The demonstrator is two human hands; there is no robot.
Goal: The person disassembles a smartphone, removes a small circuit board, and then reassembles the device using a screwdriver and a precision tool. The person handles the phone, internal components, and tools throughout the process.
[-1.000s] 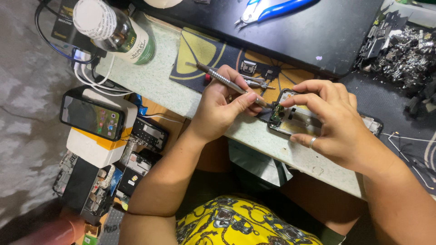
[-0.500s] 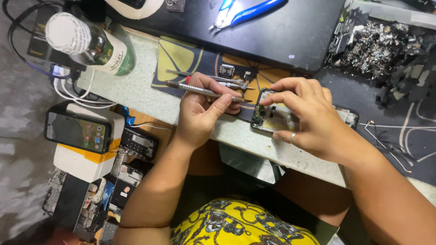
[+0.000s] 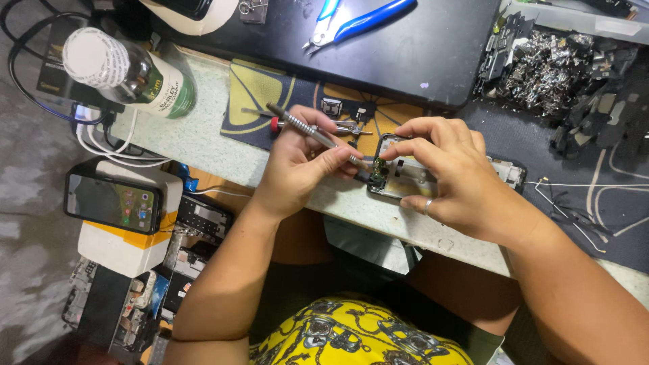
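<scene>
The phone (image 3: 405,177) lies just right of the frame's centre, on the pale front edge of the bench (image 3: 203,138). Its back is off: a silver frame with dark rounded corners shows, and a small green and black board at its left end. The right hand (image 3: 453,179) covers most of it, fingers curled over the top edge and thumb along the near side, so the right half is hidden. The left hand (image 3: 301,165) pinches a slim metal screwdriver (image 3: 314,132) between thumb and fingers, its tip down at the phone's left end; the exact point of contact is too small to make out. Behind lie a yellow mat (image 3: 260,94), blue pliers (image 3: 358,20), and a bottle (image 3: 128,74) at upper left. A second phone (image 3: 111,201), screen lit, rests on a white box (image 3: 125,243) at lower left. Scrap parts (image 3: 554,67) at upper right are a blurred heap.
</scene>
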